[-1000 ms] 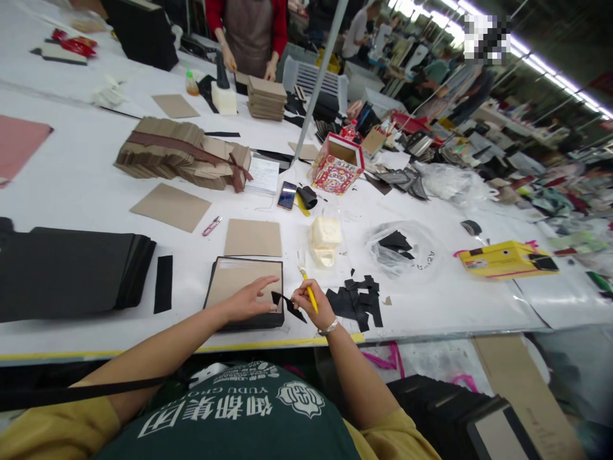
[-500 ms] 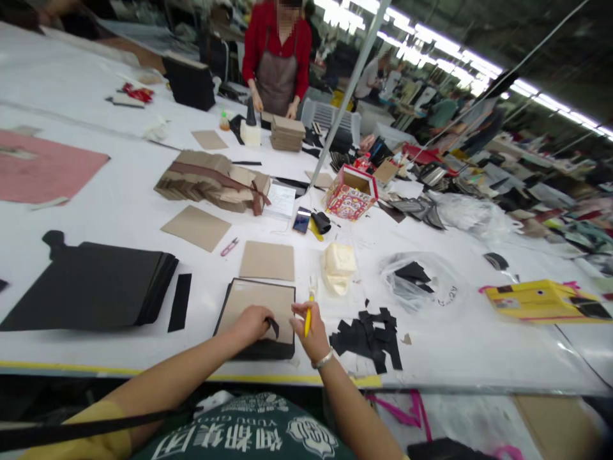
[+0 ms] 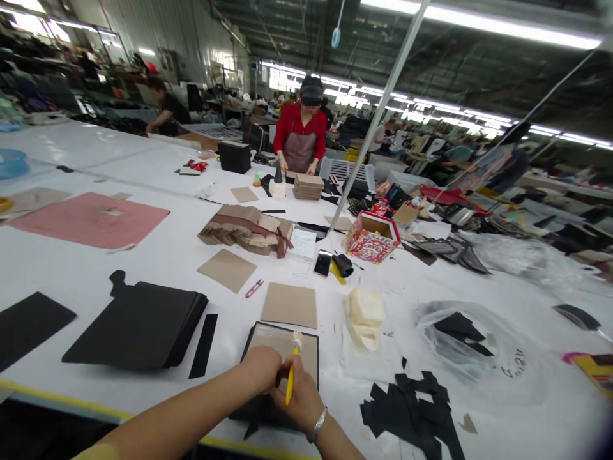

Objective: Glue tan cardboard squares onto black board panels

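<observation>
My right hand (image 3: 301, 397) grips a brush with a yellow handle (image 3: 290, 382); its pale, glue-coated bristles point away from me. Close beside it, my left hand (image 3: 262, 370) is curled shut at a black strip, its fingertips mostly hidden. Both hands rest over a tan board (image 3: 309, 348) lying on a black panel (image 3: 316, 377), which shows as a dark border. A pointed black piece (image 3: 251, 428) sticks out below the left hand. Just beyond lies another tan board (image 3: 289, 305). Right of the hands, a cream glue block or tub (image 3: 366, 313) sits on a pale sheet.
Black panels (image 3: 136, 326) are stacked at left beside a loose black strip (image 3: 204, 345). Black scraps (image 3: 412, 409) and a plastic bag (image 3: 479, 345) lie at right. Pink snips (image 3: 254, 288), a phone (image 3: 323, 262) and a patterned box (image 3: 373, 236) are farther back. A co-worker (image 3: 301, 137) stands opposite.
My view has tilted up and turned left. My hands have come together over the board, and the brush in my right hand now points its bristles forward over it.
</observation>
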Available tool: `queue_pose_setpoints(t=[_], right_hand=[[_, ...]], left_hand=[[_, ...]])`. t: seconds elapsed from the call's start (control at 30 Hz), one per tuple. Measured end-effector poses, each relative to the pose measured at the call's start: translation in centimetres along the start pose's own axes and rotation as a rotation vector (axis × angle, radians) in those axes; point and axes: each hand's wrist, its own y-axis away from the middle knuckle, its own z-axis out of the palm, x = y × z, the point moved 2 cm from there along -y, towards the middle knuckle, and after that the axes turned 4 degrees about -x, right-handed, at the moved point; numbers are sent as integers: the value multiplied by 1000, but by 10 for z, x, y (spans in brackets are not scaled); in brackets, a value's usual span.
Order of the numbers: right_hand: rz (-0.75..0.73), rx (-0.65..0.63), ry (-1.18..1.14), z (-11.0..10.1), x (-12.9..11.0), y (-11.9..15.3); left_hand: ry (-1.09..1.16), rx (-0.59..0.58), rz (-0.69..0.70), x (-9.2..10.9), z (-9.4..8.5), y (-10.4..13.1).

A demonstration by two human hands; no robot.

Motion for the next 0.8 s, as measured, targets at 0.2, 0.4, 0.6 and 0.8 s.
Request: queue_pose_setpoints(t=[0.2,0.4,0.6,0.8], right_hand=[[52,28,186,17,3,0],[63,-8,202,8,16,3],[128,-65,-195,-23,32,19],[184,183,-103,-37,55,22]], left_hand=[[-27,2,-39,6,-1,6],[141,85,160,-9,-5,16],[1076,-126,159,-51,24,29],[1383,-28,-56,-64,54,22]])
